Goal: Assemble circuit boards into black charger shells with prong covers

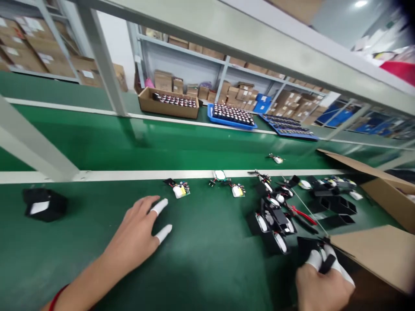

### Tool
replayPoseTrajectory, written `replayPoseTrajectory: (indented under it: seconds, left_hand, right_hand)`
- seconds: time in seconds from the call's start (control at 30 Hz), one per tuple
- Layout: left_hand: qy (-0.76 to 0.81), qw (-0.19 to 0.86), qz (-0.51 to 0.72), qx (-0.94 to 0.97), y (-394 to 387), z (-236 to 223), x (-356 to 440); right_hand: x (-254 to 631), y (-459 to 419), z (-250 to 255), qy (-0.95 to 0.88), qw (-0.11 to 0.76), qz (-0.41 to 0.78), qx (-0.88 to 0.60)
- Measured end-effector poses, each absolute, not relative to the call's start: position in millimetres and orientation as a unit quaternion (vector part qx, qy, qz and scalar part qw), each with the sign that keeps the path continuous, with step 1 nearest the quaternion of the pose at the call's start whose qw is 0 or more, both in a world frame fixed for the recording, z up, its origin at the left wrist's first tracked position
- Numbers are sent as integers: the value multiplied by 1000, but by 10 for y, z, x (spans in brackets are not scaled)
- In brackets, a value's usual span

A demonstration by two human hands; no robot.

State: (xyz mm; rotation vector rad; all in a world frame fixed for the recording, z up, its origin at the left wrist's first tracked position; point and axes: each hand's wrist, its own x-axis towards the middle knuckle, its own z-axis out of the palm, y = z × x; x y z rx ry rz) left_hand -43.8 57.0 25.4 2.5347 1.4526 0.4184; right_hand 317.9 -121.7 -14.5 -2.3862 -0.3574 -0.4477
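My left hand (138,226) hovers over the green bench top with fingers apart and nothing in it. White finger cots cover its thumb and index finger. Nearest to it lies a small circuit board (180,190) with a white and yellow part and wires. At the right, my right hand (326,280), also in white finger cots, is closed on a black plastic part whose exact kind I cannot make out. Just beyond it is a cluster of black housings (275,220) with white oval parts and wires. Pliers with red handles (304,214) lie beside the cluster.
An open cardboard box (376,250) stands close on the right. A black cube-shaped device (44,205) sits at the left. Another circuit board (238,190) lies mid-bench. Beyond, a blue tray (231,123) and a carton (168,110) hold rows of parts. A metal frame post (35,138) rises at left.
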Motion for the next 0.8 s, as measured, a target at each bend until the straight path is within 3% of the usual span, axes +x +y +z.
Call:
replayPoseTrajectory:
  seconds: [0.1,0.3,0.43,0.5,0.57,0.63,0.7,0.8]
  left_hand:
    - [558,97,75,821,665,226,-613]
    - [558,159,112,807,725,184,-646]
    - [568,233,156,774,729,276,-550]
    - [560,228,159,780,714,273,-507]
    - [552,214,147,792,684,222,-502]
    - [547,200,132,802,647,131,-554]
    - [530,193,130,815,616,8,-663]
    - [464,189,148,852,606,-218,-859]
  right_hand:
    - [3336,-1100,-266,-147,315,-139,-927]
    - [3388,-1022,-215,-152,315,-132,-928]
    - [2847,-1032,42,-76,388,-207,-895]
    - [2480,-947,131,-169,456,-206,-849]
    - [2159,-734,187,-421,466,-113,-770]
    - [1931,-380,235,-654,352,27,-669]
    - [1793,63,290,-737,176,112,-643]
    - [1703,700,370,-775,93,138,-610]
